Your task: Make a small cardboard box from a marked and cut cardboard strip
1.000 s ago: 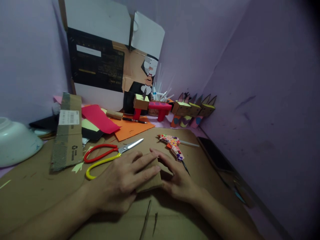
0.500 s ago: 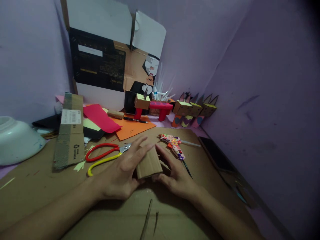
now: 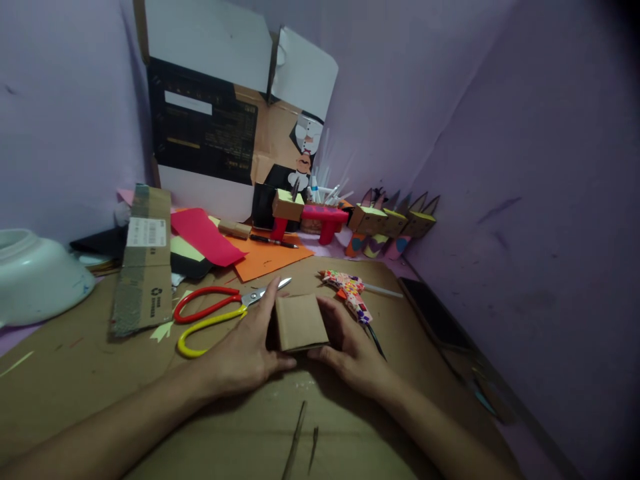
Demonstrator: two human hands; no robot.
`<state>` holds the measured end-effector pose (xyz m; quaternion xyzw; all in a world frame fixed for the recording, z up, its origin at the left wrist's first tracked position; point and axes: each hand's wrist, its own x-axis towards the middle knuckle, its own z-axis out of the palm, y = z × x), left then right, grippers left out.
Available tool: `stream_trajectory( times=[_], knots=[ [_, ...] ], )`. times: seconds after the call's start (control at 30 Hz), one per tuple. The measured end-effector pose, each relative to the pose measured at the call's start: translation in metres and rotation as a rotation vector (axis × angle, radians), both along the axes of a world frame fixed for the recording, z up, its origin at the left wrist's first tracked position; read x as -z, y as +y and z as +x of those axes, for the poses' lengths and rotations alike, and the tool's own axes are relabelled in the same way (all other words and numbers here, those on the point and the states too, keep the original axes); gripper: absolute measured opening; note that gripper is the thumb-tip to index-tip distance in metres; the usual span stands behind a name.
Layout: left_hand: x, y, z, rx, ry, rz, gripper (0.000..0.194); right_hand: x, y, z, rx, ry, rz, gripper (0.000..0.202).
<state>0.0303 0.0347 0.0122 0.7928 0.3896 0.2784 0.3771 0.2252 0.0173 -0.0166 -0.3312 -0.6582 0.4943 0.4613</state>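
Note:
A small brown cardboard box (image 3: 301, 323) is held between my two hands just above or on the cardboard-covered table. My left hand (image 3: 249, 347) is along its left side, thumb at the lower front corner and fingers reaching up the far side. My right hand (image 3: 353, 347) grips the right side, its thumb at the front lower edge. Beyond my left hand lie scissors (image 3: 213, 313) with one red and one yellow handle. A flower-patterned glue gun (image 3: 349, 291) with a clear glue stick lies past my right hand.
Two thin dark strips (image 3: 296, 437) lie in front of me. A cardboard piece (image 3: 145, 267), pink paper (image 3: 207, 237) and orange paper (image 3: 270, 257) are at the back left. A white bowl (image 3: 43, 280) stands far left, a phone (image 3: 435, 313) right, cardboard animal figures (image 3: 370, 220) behind.
The fingers of my left hand have slid off the box's top to its left side, baring the top face and the scissor blades. The view has shifted slightly.

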Motion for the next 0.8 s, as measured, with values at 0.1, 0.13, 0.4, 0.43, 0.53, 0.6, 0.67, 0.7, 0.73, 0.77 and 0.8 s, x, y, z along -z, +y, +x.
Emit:
stream_trajectory(
  times=[0.1,0.13,0.4,0.43,0.53,0.6,0.67,0.7,0.73,0.77,0.8],
  knots=[
    [0.004,-0.001,0.001,0.014,-0.046,0.093,0.102,0.0,-0.001,0.0,0.014,-0.019,0.005,0.062],
    [0.004,-0.001,0.001,0.003,-0.04,0.11,0.1,0.001,-0.001,0.001,0.019,-0.034,0.012,0.064],
    [-0.001,-0.001,-0.002,0.022,0.006,0.096,0.091,-0.002,-0.006,0.01,0.046,-0.186,0.014,0.077],
    [-0.001,-0.001,-0.002,0.015,0.014,0.093,0.092,-0.003,-0.006,0.011,0.051,-0.204,0.014,0.072],
    [0.003,0.001,-0.002,-0.005,0.042,0.091,0.095,-0.006,-0.006,0.013,0.061,-0.274,0.025,0.063],
    [0.004,0.001,-0.001,0.003,0.036,0.102,0.097,-0.007,-0.006,0.013,0.057,-0.307,0.037,0.062],
    [0.003,0.001,-0.001,0.008,0.034,0.106,0.097,-0.007,-0.005,0.014,0.055,-0.318,0.047,0.062],
    [0.002,0.001,-0.002,0.006,0.047,0.098,0.098,-0.007,-0.005,0.014,0.054,-0.315,0.052,0.062],
    [0.002,0.001,-0.002,-0.002,0.066,0.086,0.099,-0.006,-0.005,0.014,0.054,-0.311,0.054,0.062],
    [0.001,0.001,-0.003,-0.01,0.086,0.073,0.101,-0.006,-0.005,0.014,0.054,-0.306,0.057,0.062],
    [0.001,0.001,-0.005,-0.015,0.103,0.059,0.102,-0.005,-0.005,0.014,0.051,-0.302,0.056,0.062]
  ],
)
